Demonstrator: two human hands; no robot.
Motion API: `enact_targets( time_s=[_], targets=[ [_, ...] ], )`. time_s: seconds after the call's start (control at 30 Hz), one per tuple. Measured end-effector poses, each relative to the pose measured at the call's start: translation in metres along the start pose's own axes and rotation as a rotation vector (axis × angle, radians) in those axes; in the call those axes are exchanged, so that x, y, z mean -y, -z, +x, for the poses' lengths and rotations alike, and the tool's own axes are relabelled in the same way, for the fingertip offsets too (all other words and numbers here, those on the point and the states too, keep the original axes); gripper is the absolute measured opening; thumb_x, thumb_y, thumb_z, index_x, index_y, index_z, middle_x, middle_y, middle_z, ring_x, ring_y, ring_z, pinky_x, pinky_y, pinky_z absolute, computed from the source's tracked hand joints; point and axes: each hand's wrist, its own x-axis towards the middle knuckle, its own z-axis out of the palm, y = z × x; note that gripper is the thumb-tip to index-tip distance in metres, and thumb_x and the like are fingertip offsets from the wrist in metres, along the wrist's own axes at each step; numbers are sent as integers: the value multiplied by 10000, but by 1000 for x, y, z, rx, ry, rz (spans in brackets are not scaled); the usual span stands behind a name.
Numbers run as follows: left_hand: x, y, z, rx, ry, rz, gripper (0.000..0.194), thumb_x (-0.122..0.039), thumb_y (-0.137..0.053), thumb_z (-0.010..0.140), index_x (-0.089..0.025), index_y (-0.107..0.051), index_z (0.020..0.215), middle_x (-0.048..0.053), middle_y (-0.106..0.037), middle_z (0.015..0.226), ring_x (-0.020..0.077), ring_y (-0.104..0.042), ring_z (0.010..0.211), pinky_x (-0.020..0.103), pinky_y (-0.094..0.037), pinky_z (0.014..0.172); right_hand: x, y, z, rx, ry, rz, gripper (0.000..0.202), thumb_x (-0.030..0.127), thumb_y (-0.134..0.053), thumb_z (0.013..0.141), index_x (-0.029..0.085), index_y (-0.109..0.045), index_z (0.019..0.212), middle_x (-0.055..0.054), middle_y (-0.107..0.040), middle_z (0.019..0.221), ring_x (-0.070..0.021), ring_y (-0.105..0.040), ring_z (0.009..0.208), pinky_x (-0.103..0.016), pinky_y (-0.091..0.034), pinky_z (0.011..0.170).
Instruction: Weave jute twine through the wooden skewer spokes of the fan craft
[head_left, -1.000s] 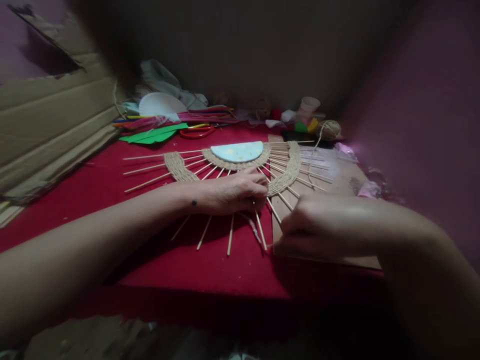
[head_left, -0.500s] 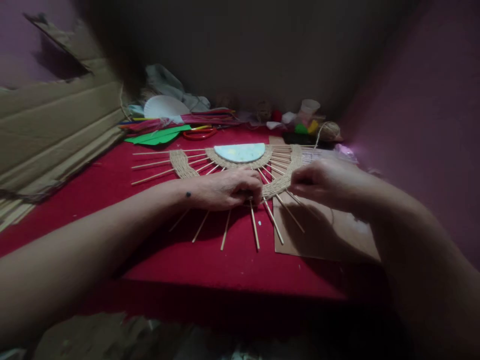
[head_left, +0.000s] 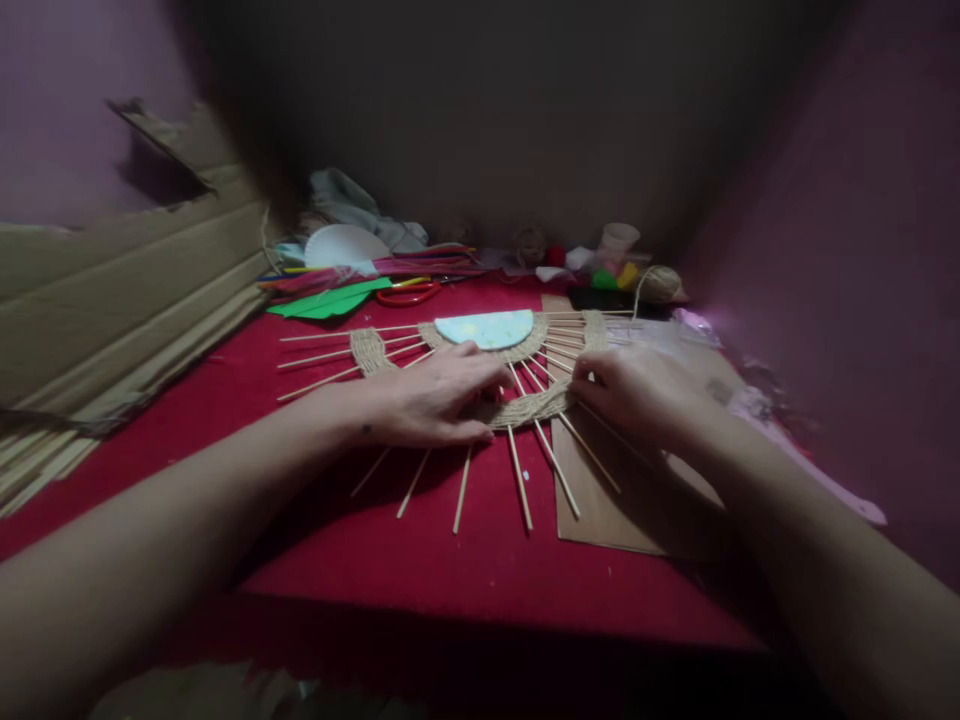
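Observation:
On the red table lies a half-round sunburst of thin wooden sticks [head_left: 523, 490] fanning out from a pale blue half-disc [head_left: 484, 329]. An outer band of woven twine [head_left: 534, 406] crosses the sticks, and a narrower one hugs the half-disc. My left hand [head_left: 435, 398] rests over the middle of the piece, thumb and fingers apart, covering part of the outer band. At the band's right side, my right hand [head_left: 634, 392] has its fingers curled in a pinch on the twine weave. The exact contact of its fingertips is partly hidden.
Brown cardboard [head_left: 600, 505] lies under the right part of the piece. Behind are green sheets [head_left: 330, 298], red-handled scissors [head_left: 409, 293], a twine ball [head_left: 660, 284] and a clear cup [head_left: 619, 238]. Torn cardboard [head_left: 135, 270] stands at left.
My left hand has opened, its thumb and fingers spreading over the band. My right hand stays by the band's right side, its fingers closer to the weave. The whole view has shifted slightly.

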Motion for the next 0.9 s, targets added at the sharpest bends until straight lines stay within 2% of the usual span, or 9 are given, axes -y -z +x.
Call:
enact_targets(
  time_s=[0.13, 0.3, 0.57, 0.77, 0.9],
  targets=[
    [-4, -9, 1, -65, -86, 84, 247, -243, -521, 845, -169, -518, 1081, 73, -544, 1001, 213, -433, 949, 308, -360, 793, 0, -5, 1, 16, 2, 40, 227, 309, -466, 855, 216, -654, 769, -59, -657, 720, -149, -493, 592, -280, -251, 532],
    [-5, -15, 1, -79, -104, 184, 179, -197, -514, 830, -173, -540, 1005, 70, -534, 938, 200, -432, 877, 308, -358, 760, -5, -14, 3, 5, 24, 111, 235, 344, -462, 855, 223, -646, 773, -54, -655, 697, -156, -497, 580, -284, -277, 535],
    [7, 0, -11, -21, -80, 131, 159, -58, -488, 755, -194, -535, 821, 26, -522, 799, 160, -457, 784, 267, -342, 656, 9, -9, -5, 47, 113, 271, 197, 313, -514, 855, 236, -652, 739, -13, -645, 658, -139, -528, 578, -263, -306, 536],
    [33, 9, -23, 43, 3, 49, 211, -101, -512, 770, -213, -610, 919, 30, -560, 887, 149, -500, 791, 252, -386, 681, 28, -19, -12, 34, 204, 410, 211, 282, -502, 880, 218, -676, 778, -26, -674, 701, -140, -576, 621, -256, -380, 590],
    [35, 11, -21, 37, -34, 17, 220, -187, -491, 860, -213, -616, 1040, 50, -575, 946, 158, -515, 861, 259, -407, 751, 30, -17, -16, -21, 206, 594, 183, 257, -513, 869, 221, -692, 883, -37, -702, 802, -152, -614, 721, -274, -434, 677]
  ],
)
